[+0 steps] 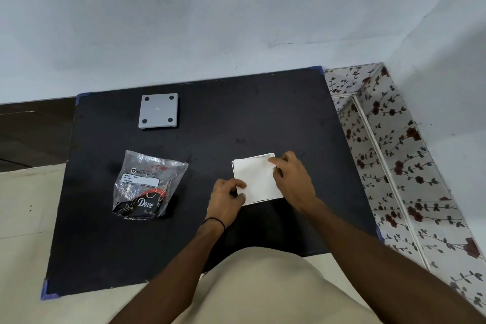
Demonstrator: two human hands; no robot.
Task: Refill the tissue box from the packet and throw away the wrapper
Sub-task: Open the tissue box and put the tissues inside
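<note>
1. Both hands work the square stack of white tissues [257,179], which lies at about 4 o'clock from the middle of the black mat [210,118]. The left hand [227,198] pinches the stack's near-left corner between curled fingers and thumb; the right hand [294,179] lies over the far-right corner, fingers bent down onto it.
2. A thin white rim shows around the stack; whether that is the tissue box itself I cannot tell.
3. The crinkled clear plastic wrapper with a black and red printed panel [148,185] lies at 8 o'clock on the mat, well apart from the hands, looking slack and emptied.
4. The flat grey square plate with four dark round pads [158,110] sits at 11 o'clock; it may be the box's base or lid, turned over.
5. To do this step well, I judge the hands should square the stack by pressing opposite corners together, keep the sheets flat, and seat all edges evenly so none buckle.
6. Closing the box and binning the wrapper seem left to do.
</note>
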